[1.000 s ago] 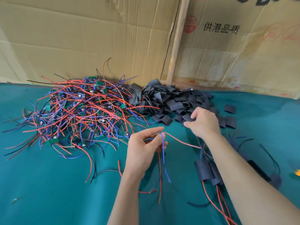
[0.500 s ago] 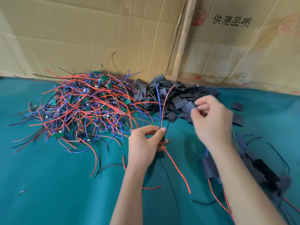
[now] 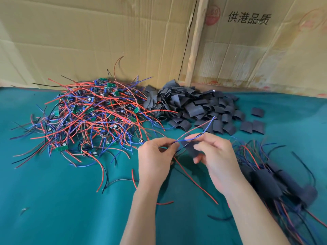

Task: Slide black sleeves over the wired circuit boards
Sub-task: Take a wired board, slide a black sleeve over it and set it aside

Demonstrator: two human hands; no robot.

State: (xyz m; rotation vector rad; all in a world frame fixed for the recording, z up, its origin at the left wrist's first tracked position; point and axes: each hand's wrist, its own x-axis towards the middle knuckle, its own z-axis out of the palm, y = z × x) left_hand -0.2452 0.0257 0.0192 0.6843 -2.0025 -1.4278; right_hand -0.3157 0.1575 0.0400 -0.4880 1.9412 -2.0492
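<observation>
A sleeve (image 3: 192, 147) sits between our two hands, held by the right hand (image 3: 216, 157), whose thumb and fingers pinch it from above and below. The same fingers also nip the blue wire (image 3: 208, 125) that runs up and away past the fingertips, with a red wire (image 3: 198, 126) alongside it. Our left hand (image 3: 155, 156) pinches the wires just left of the sleeve, thumb and forefinger closed on them; we cannot tell whether a board is in that grip. A longer red lead (image 3: 196, 184) hangs from between the hands and trails toward us across the green cloth (image 3: 62, 200).

Beyond the left hand lies the tangle of boards (image 3: 88, 115) with red, blue and black wires. Beyond the right hand is the heap of sleeves (image 3: 192, 106), with a few loose ones (image 3: 253, 127) scattered to its right. Just right of our right forearm lies a bundle of sleeved boards (image 3: 276, 184), their wires fanning out. Cardboard (image 3: 106, 36) stands behind both piles.
</observation>
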